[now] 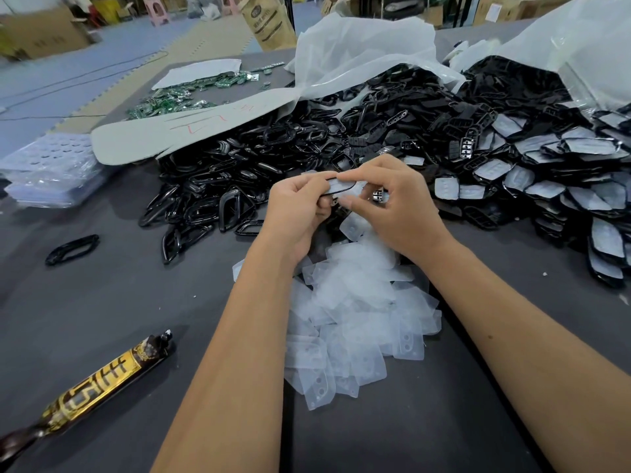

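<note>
Head view. Step in hand, I judge: seating a clear pad in a black shell (336,187). My left hand (297,206) pinches the shell's left end, fingers curled. My right hand (392,213) pinches the right end, thumb pressing the pad flat. The shell sits between both hands, above the pad pile (355,319), mid-table (119,302).

Next move, likely: press the edges home, then drop it on the done heap (563,186) at right.

Counts: one shell held; one stray frame (72,249) left; one tube (99,380) near left. Pads, the frame heap (239,179) and done pieces are too many to count.
</note>
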`<action>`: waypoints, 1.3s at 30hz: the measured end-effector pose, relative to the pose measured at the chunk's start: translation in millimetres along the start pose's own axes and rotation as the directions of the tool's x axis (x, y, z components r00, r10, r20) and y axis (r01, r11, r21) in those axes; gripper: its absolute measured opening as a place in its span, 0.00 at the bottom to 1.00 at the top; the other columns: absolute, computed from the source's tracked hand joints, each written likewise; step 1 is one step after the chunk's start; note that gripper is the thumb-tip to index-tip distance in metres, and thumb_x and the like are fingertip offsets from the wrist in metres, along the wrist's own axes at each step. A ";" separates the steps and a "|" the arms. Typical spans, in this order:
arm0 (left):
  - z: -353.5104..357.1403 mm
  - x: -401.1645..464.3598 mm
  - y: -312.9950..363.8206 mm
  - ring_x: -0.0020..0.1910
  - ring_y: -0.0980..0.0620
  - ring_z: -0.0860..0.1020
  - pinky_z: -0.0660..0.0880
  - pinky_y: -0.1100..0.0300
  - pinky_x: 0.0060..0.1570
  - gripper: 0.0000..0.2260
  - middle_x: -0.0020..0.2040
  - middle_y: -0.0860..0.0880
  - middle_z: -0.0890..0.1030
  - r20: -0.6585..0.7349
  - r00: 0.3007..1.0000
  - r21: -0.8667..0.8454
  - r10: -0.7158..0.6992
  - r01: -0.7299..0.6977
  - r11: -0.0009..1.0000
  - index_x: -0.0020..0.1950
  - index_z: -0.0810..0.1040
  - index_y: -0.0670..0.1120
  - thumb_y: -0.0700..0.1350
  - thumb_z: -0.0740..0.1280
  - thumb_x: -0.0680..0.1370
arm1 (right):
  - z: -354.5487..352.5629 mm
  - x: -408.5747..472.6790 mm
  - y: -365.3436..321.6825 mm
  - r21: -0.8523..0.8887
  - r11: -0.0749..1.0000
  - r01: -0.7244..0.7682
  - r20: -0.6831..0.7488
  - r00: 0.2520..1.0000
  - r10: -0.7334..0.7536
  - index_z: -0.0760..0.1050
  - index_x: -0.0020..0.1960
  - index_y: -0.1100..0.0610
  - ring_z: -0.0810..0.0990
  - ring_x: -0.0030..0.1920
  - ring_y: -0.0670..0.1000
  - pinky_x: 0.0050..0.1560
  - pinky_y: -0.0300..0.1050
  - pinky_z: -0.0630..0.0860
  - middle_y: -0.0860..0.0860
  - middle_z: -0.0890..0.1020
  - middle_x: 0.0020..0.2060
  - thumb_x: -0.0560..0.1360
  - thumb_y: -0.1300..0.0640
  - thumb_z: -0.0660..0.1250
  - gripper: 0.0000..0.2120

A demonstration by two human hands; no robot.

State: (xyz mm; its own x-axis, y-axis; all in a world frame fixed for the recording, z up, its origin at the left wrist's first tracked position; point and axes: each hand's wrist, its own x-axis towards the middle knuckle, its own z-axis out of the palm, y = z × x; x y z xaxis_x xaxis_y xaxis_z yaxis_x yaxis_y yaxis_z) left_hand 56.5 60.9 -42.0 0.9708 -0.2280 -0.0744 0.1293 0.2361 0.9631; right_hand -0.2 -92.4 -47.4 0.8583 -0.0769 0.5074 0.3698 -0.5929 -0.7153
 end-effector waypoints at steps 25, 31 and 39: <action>12.5 -4.0 -5.3 0.37 0.55 0.78 0.80 0.63 0.43 0.07 0.43 0.45 0.83 0.088 0.995 0.044 0.051 -0.055 0.998 0.51 0.82 0.41 0.40 0.65 0.85 | -9.7 3.5 13.3 0.644 0.705 -0.298 0.021 0.928 0.373 0.82 0.57 0.60 0.84 0.40 0.51 0.47 0.46 0.82 0.53 0.86 0.38 0.76 0.69 0.73 0.12; 13.2 -4.0 -7.3 0.39 0.54 0.83 0.80 0.64 0.42 0.02 0.41 0.45 0.86 0.046 0.994 0.001 0.095 -0.095 0.995 0.51 0.83 0.40 0.35 0.70 0.80 | -8.4 3.5 14.1 0.625 0.732 -0.272 -0.027 0.929 0.368 0.83 0.54 0.59 0.85 0.40 0.52 0.47 0.44 0.83 0.56 0.87 0.39 0.76 0.69 0.73 0.10; 12.7 -4.9 -4.5 0.39 0.55 0.81 0.80 0.64 0.43 0.03 0.42 0.46 0.86 0.063 0.994 0.023 0.087 -0.088 0.996 0.54 0.82 0.38 0.35 0.69 0.81 | -8.0 4.6 16.9 0.695 0.652 -0.304 0.063 0.928 0.366 0.83 0.57 0.59 0.85 0.42 0.50 0.49 0.42 0.82 0.53 0.86 0.40 0.77 0.71 0.72 0.12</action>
State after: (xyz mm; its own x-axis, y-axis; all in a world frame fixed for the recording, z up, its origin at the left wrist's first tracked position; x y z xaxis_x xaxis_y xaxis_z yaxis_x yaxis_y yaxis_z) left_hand 48.6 49.0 -42.7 0.9637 -0.2657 0.0257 0.0385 0.2335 0.9716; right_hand 7.1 -109.2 -53.3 0.9546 -0.2384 0.1789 0.2273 0.1939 -0.9543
